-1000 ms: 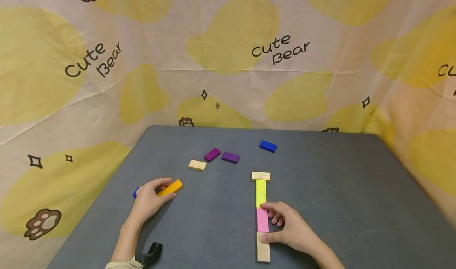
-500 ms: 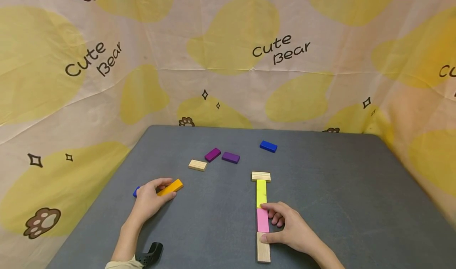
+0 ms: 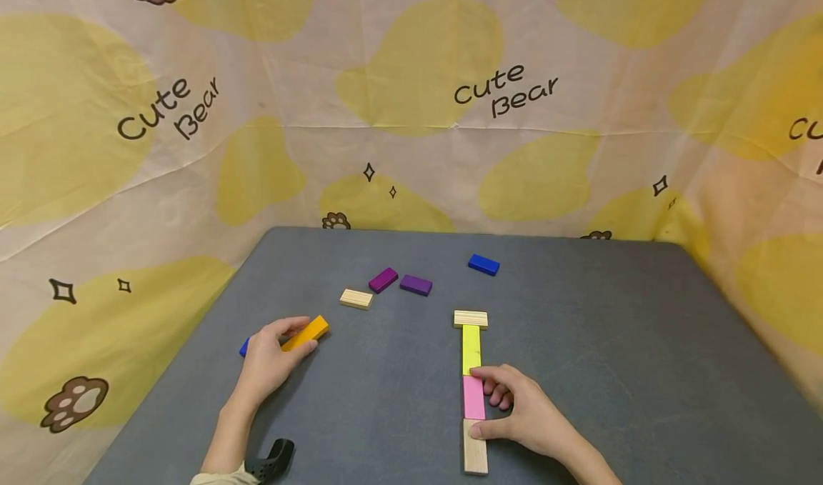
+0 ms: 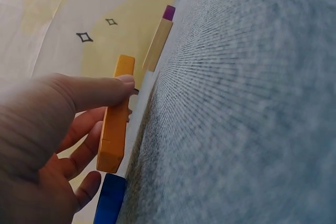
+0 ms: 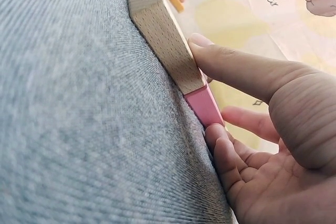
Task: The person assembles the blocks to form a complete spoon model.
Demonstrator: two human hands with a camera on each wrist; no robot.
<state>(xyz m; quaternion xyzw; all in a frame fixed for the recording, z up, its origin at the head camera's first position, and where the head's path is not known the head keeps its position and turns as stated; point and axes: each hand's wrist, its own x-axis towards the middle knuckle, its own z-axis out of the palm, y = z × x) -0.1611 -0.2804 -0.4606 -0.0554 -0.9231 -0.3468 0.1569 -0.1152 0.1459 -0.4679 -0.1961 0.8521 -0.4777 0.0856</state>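
My left hand [image 3: 266, 360] pinches an orange block [image 3: 307, 333] between thumb and fingers. The left wrist view shows this orange block [image 4: 111, 140] tilted just off the table, with a blue block [image 4: 109, 198] beside the little finger. My right hand [image 3: 534, 417] rests at a straight row of blocks: its thumb lies on the near plain wood block [image 3: 476, 458], and the index fingertip touches the row where the yellow block [image 3: 471, 346] meets the pink block [image 3: 473, 399]. Other fingers bend near the pink block's side. A plain wood block [image 3: 471, 318] lies crosswise at the row's far end.
Farther back on the grey table [image 3: 611, 313] lie another plain wood block [image 3: 356, 298], a magenta block [image 3: 383, 280], a purple block [image 3: 416, 284] and a blue block [image 3: 484, 264]. A black band [image 3: 275, 460] is at the left wrist. Printed cloth [image 3: 411, 99] hangs around the table.
The orange block's far end has risen a little in my left hand. My right hand and the row of blocks stay where they were.
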